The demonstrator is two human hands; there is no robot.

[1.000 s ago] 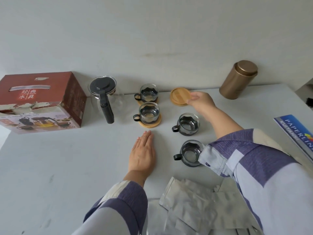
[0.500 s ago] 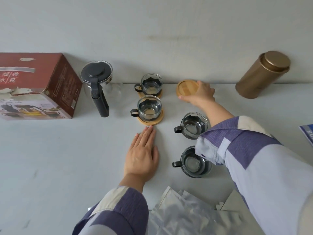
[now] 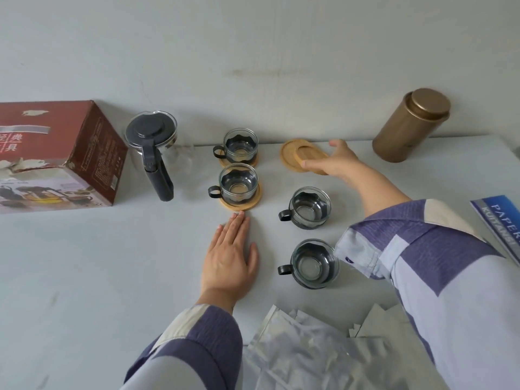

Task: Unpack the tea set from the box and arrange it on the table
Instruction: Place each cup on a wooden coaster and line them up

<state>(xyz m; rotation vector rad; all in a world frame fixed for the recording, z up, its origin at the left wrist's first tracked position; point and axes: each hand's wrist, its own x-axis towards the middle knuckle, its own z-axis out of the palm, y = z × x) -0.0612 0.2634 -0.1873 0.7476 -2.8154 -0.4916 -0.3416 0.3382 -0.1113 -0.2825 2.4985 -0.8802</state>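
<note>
At the back of the white table, my right hand pinches the top wooden coaster, tilted and shifted right off a second coaster lying under it. Flat on the table, fingers straight, my left hand rests just in front of a glass cup that stands on its own coaster. Behind that, another cup also has a coaster. Two cups, the farther and the nearer, stand bare on the table beside my right sleeve. A glass teapot with a black lid stands at the left.
The red tea-set box lies at the far left. A gold tin stands by the wall at the back right. A blue paper pack lies at the right edge. Crumpled silvery bags cover the near edge.
My right hand has drawn the top coaster to the right and tipped it up off the one beneath. My left hand stays flat in place.
</note>
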